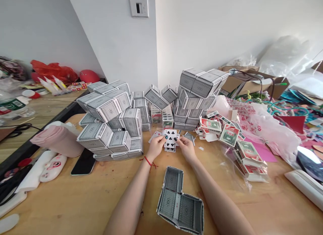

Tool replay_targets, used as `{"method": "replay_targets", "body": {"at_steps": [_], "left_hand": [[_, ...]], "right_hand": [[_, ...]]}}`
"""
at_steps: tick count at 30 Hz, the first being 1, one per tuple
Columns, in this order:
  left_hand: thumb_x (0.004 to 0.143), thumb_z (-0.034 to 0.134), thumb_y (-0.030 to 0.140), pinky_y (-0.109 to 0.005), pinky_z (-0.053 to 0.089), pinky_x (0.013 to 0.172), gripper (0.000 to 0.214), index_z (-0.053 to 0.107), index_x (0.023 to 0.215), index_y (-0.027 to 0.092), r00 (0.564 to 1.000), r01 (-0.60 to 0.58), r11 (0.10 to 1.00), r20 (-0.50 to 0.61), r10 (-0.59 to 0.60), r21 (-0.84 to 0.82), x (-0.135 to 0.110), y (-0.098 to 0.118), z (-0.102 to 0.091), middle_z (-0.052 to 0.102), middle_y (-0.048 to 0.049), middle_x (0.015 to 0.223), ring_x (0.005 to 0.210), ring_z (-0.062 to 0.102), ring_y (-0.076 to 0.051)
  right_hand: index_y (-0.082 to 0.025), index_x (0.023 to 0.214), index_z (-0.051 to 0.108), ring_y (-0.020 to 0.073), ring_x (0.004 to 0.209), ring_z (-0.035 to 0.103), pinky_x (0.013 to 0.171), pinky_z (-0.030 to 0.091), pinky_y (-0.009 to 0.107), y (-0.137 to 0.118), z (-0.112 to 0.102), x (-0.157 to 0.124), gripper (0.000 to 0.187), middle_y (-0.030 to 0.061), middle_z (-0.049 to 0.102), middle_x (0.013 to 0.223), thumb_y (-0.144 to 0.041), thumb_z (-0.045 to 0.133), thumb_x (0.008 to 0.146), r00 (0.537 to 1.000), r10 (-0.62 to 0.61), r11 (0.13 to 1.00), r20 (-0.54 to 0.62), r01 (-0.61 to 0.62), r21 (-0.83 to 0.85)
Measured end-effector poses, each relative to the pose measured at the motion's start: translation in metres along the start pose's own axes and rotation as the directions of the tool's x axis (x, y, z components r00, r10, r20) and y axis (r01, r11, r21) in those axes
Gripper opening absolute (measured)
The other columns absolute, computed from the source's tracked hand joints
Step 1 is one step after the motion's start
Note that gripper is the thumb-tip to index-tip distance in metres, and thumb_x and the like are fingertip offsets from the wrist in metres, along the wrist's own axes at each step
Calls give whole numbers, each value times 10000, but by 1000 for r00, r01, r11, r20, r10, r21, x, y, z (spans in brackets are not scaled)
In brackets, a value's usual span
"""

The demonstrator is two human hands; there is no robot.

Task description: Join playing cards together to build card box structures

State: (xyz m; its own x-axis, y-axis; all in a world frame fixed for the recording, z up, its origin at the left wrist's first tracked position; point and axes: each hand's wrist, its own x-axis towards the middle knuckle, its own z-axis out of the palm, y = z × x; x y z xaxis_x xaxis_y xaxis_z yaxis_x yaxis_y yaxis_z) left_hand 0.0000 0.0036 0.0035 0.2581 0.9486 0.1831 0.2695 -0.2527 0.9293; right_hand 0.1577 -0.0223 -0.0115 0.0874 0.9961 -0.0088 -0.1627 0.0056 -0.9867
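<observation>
Both hands pinch white playing cards with black clubs [171,138] face up at the middle of the table. My left hand [155,146], with a red string bracelet at the wrist, grips the left edge. My right hand [188,149] grips the right edge; thumbs lie on top. The lower cards overlap, so how many are held cannot be told. Nearer me, between my forearms, lies an L-shaped open tray folded from patterned card backs [169,199]. Just beyond the hands, several more loose cards [155,136] lie on the table.
Stacked card-built blocks stand at left [108,107] and right [199,83], with a V-shaped piece [161,96] between. Opened card boxes [228,134] and plastic bags [259,124] lie right. A phone [83,162] and pink roll [57,139] lie left.
</observation>
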Motion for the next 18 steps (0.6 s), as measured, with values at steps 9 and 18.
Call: {"method": "replay_targets", "body": {"at_steps": [9,18], "left_hand": [[712,520,375,-230,359,569,272,614,599,146,994,80,994,78,-74,-73,2,-2,-7,554,5,597,587,463,-116],[720,516,379,-228,365,589,275,636,643,144,990,106,992,102,-100,-61,3,-8,-7,581,-3,640,618,478,-121]], "right_hand": [[-179,732,606,207,663,614,618,481,324,5,-1,2,333,36,660,631,-467,675,578,1000,31,999,-1,-31,35],[-175,722,599,181,631,615,618,480,307,5,-3,3,280,25,668,655,-390,700,573,997,64,993,43,-67,95]]}}
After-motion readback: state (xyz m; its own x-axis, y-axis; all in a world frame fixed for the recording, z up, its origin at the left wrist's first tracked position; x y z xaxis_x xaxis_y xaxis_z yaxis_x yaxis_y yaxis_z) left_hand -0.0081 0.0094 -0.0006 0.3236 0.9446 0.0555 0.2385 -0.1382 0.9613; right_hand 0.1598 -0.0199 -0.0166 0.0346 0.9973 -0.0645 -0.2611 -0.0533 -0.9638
